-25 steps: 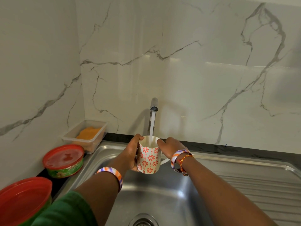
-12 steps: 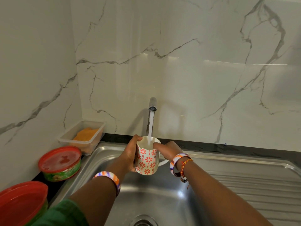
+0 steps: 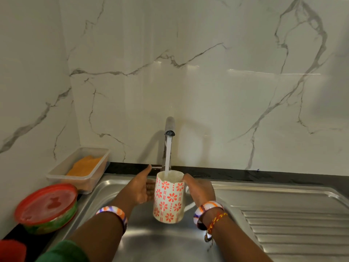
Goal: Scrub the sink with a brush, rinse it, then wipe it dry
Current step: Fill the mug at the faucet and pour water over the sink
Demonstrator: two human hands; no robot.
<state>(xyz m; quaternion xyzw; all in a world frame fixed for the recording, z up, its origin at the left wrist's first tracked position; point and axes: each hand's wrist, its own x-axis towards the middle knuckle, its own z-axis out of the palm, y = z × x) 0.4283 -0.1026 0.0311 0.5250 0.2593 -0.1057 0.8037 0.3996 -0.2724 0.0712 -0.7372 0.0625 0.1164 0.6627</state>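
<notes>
- White marble-veined wall rises behind a dark counter.
- The steel sink fills the foreground, its ribbed drainboard to the right.
- A clear tub holding something orange sits at the sink's back-left corner; a red-lidded round container lies nearer, on the counter.
- The tap runs a stream of water into a white mug with red flowers, held over the basin.
- Left hand: grip on the mug's side, thumb raised.
- Right hand: grip on the mug's handle side, thumb at the rim.
</notes>
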